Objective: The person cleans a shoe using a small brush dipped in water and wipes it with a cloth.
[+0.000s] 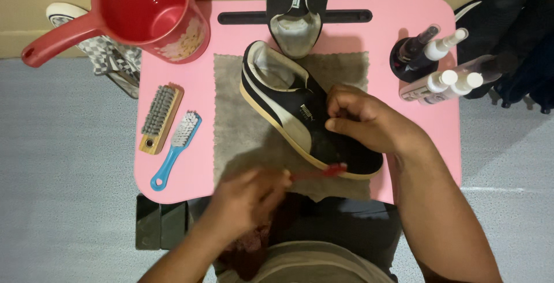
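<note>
The wood brush (160,119) and blue brush (176,149) lie unused at the table's (196,86) left. The left hand (248,199) pinches a red toothbrush (317,172), bristles at the shoe's (306,112) toe edge; scrubbing looks underway. The right hand (363,122) clasps the shoe on the cloth (231,121).

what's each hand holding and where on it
The left hand grips a small red brush by its handle end, bristle end at the toe. The right hand holds the black sneaker across its upper, near the laces.
</note>
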